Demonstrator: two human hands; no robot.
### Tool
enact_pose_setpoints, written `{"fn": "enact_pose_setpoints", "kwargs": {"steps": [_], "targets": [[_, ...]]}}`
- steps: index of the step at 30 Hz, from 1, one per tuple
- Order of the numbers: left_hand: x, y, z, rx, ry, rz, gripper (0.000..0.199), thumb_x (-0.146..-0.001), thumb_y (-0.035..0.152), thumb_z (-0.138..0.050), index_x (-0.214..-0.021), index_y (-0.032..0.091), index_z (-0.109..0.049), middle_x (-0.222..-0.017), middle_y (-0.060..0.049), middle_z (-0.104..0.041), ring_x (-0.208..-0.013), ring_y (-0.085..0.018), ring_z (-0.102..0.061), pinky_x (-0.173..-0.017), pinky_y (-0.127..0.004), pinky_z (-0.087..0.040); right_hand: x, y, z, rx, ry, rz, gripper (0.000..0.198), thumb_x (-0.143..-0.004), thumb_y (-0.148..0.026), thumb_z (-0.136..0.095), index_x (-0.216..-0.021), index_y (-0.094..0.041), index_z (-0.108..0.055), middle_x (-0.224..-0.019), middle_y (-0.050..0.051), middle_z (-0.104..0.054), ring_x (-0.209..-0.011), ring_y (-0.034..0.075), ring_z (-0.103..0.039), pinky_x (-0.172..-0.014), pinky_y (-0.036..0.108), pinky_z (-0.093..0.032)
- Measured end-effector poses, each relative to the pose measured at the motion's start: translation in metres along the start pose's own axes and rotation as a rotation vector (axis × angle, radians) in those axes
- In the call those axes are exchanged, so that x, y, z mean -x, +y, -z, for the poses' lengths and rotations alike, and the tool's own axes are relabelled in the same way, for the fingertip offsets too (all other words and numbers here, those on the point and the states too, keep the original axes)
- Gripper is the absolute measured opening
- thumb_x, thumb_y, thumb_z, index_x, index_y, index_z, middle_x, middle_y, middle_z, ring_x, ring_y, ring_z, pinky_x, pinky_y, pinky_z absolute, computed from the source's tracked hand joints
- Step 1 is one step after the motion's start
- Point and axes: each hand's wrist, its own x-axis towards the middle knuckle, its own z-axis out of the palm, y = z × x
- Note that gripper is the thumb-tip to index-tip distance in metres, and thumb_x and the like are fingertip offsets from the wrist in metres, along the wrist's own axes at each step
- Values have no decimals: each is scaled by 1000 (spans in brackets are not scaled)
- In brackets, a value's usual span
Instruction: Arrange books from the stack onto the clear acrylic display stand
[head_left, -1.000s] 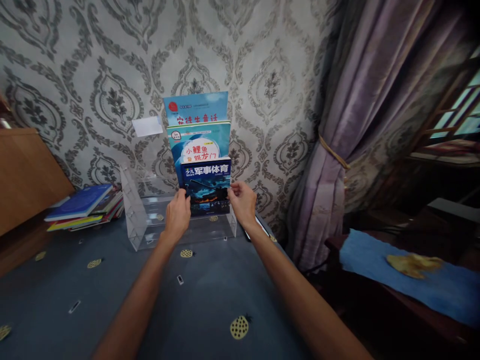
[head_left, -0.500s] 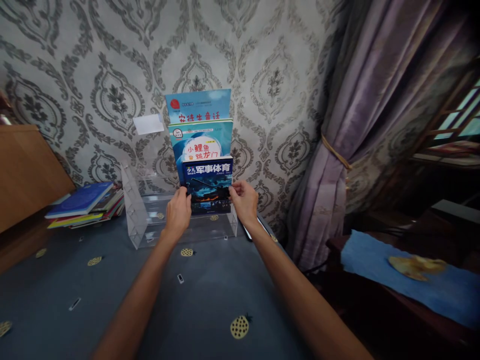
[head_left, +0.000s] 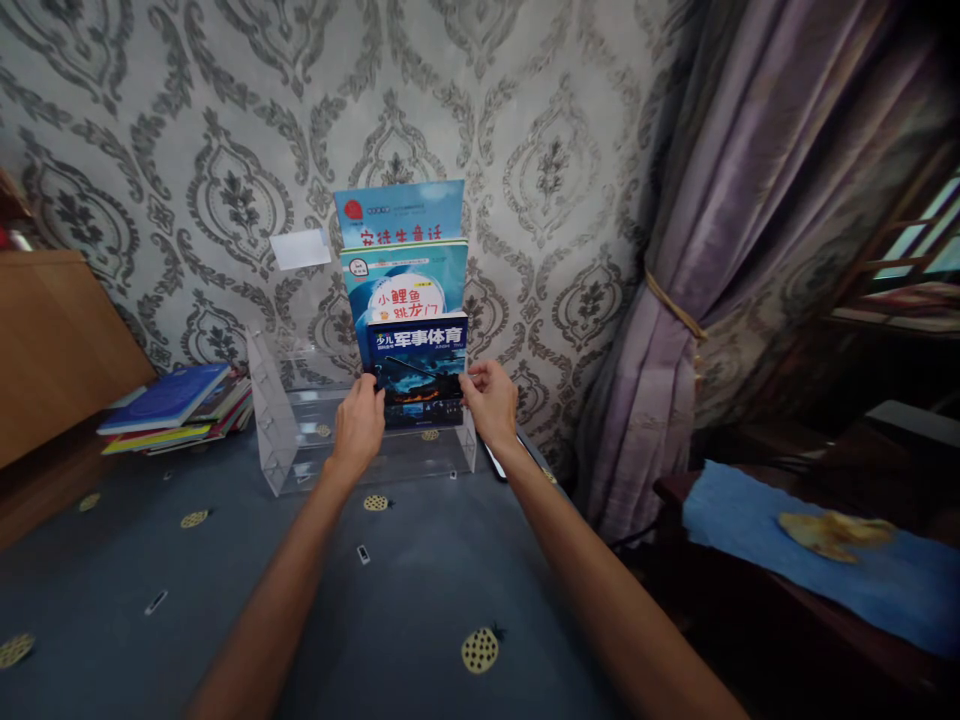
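A small dark blue book [head_left: 420,372] stands upright at the front of a clear acrylic book rack [head_left: 279,440]. My left hand [head_left: 360,420] grips its left edge, and my right hand [head_left: 489,402] pinches its right edge between thumb and fingers. Behind it rises a taller turquoise book [head_left: 360,280] with a white oval on its cover. The tallest, a light blue book [head_left: 401,212] with red lettering, shows only its upper part at the back. The lower parts of both rear books are hidden.
A pile of books [head_left: 169,405] lies left of the rack, near a wooden cabinet [head_left: 64,350]. A phone-like flat object [head_left: 496,460] rests by the rack's right end. On the right hang purple curtains [head_left: 637,400], beside a blue cloth [head_left: 735,525]. Patterned wallpaper [head_left: 555,160] rises behind.
The whole view has shifted slightly, so everything sits a few pixels to the right. Both hands keep their hold on the dark blue book, which stays in place in the rack.
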Motion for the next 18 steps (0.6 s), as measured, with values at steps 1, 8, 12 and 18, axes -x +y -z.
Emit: {"fn": "enact_pose_setpoints", "kwargs": {"steps": [1, 8, 12, 18], "targets": [[0, 0, 0, 8, 5, -3, 7, -97, 18, -46, -98, 19, -52, -97, -10, -66, -89, -25, -65, -76, -33, -47, 0, 0, 0, 1, -1, 0, 16, -78, -39, -57, -82, -25, -53, -62, -1, -60, -61, 23, -62, -58, 33, -46], [0, -1, -2, 5, 8, 4, 7, -96, 18, -47, -101, 17, -52, -98, -11, -66, -90, -26, -65, -77, -35, -49, -1, 0, 2, 2, -8, 0, 16, -78, -39, -58, -81, -25, -53, -61, -2, -60, -59, 22, -62, -59, 33, -45], [0, -3, -3, 25, 21, -19, 10, -96, 18, -46, -104, 17, -51, -99, -12, -65, -90, -26, -65, -79, -36, -50, -2, -3, 4, 6, 7, 10, 17, -77, -39, -59, -83, -25, -52, -58, -3, -59, -59, 23, -62, -61, 34, -44], [-1, -4, -4, 56, 34, -24, 10, -96, 17, -45, -104, 17, -50, -99, -12, -65, -91, -26, -64, -80, -37, -50, -3, -5, 7, 3, 5, 17, 14, -77, -35, -60, -82, -26, -51, -56, -4, -59, -59, 23, -62, -62, 35, -44]]}}
